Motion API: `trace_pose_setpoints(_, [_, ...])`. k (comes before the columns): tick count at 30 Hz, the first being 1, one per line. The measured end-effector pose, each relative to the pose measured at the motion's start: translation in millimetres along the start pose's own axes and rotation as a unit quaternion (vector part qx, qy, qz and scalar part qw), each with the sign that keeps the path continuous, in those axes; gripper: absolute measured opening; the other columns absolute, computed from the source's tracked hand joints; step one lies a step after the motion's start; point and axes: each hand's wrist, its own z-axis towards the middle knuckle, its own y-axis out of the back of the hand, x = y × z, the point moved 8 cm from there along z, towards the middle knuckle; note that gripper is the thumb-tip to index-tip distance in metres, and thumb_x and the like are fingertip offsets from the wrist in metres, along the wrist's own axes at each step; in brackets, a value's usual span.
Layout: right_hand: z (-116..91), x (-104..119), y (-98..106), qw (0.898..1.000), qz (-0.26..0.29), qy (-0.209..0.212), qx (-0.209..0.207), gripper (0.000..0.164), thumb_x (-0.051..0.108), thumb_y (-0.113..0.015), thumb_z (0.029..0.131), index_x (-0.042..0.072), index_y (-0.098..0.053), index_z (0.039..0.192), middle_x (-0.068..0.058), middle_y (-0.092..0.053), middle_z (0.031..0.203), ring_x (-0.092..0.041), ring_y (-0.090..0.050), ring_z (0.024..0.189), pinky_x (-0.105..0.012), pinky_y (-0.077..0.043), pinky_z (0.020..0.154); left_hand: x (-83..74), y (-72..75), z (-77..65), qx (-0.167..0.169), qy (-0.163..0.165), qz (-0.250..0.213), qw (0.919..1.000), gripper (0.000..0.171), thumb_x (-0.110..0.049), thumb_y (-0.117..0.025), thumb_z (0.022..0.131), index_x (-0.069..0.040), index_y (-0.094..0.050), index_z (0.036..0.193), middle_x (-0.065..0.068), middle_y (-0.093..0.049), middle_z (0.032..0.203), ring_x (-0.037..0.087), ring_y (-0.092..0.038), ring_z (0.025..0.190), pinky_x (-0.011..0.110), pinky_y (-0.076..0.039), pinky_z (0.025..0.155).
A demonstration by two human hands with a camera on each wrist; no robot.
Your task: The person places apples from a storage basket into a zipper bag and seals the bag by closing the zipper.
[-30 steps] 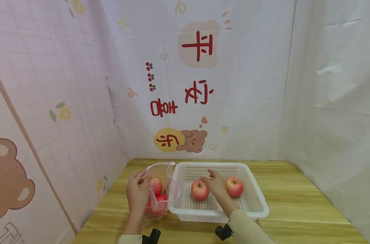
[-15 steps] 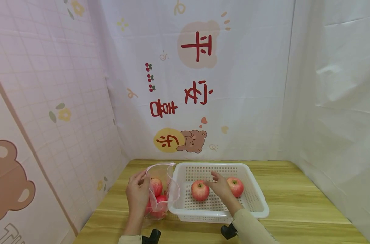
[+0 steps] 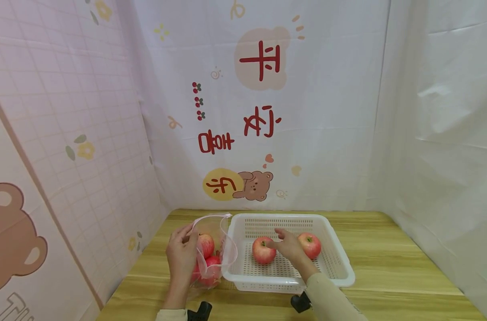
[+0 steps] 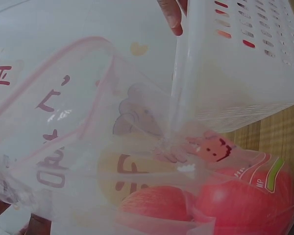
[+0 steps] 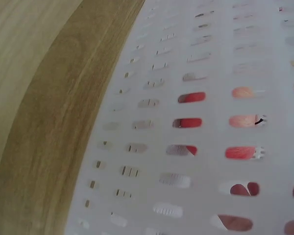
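Note:
My left hand (image 3: pixel 181 254) pinches the edge of a clear zip bag (image 3: pixel 229 252) with a pink zip strip, its mouth spread wide. Several red apples (image 3: pixel 206 245) lie inside it; in the left wrist view, apples (image 4: pixel 157 201) show through the plastic. My right hand (image 3: pixel 290 246) hovers over a white plastic basket (image 3: pixel 275 281), fingers loosely spread and holding nothing. Its thumb is close to one red apple (image 3: pixel 262 254); whether they touch I cannot tell. A second apple (image 3: pixel 311 244) sits just right of the hand. In the right wrist view, the basket's slotted wall (image 5: pixel 152 132) hides the hand.
Bag and basket stand side by side on a wood-grain table (image 3: pixel 392 263). A white printed cloth (image 3: pixel 328 111) hangs behind the table, with more cloth along both sides. Black straps with camera mounts (image 3: pixel 301 303) sit on both wrists.
Over the second, my right hand has shifted a little rightward and down, away from directly above the left apple. My left hand, the bag and both basket apples stay in place.

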Motion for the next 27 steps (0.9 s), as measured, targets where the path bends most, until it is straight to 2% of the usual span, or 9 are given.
trace_pose_setpoints(14, [7.6, -1.3, -9.1, 0.999, -0.028, 0.002, 0.033, 0.073, 0.016, -0.080, 0.079, -0.005, -0.047, 0.141, -0.032, -0.051, 0.134, -0.044, -0.051, 0.121, -0.055, -0.044, 0.096, 0.8, 0.1, 0.7, -0.001, 0.002, -0.004, 1.0000, 0.027, -0.014, -0.063, 0.097, -0.001, -0.071, 0.119, 0.017, -0.062, 0.123, 0.030, -0.063, 0.098, 0.013, -0.046, 0.070])
trace_pose_setpoints(23, [8.1, -5.1, -18.3, 0.996, -0.054, -0.005, 0.072, 0.076, 0.017, -0.080, 0.079, -0.004, -0.045, 0.143, -0.029, -0.046, 0.142, -0.045, -0.043, 0.131, -0.059, -0.036, 0.105, 5.5, -0.2, 2.1, 0.004, 0.016, -0.002, 0.9999, 0.029, -0.018, -0.063, 0.097, -0.003, -0.071, 0.121, 0.014, -0.061, 0.125, 0.028, -0.061, 0.099, 0.015, -0.047, 0.072])
trace_pose_setpoints(27, [7.3, -4.9, -25.4, 0.993, -0.066, 0.001, 0.100, 0.077, 0.015, -0.077, 0.082, -0.006, -0.041, 0.146, -0.027, -0.043, 0.147, -0.044, -0.037, 0.137, -0.059, -0.029, 0.109, 5.2, -0.1, 2.8, 0.001, 0.008, -0.003, 1.0000, 0.028, -0.017, -0.064, 0.097, -0.002, -0.071, 0.120, 0.015, -0.061, 0.124, 0.029, -0.062, 0.098, 0.015, -0.047, 0.070])
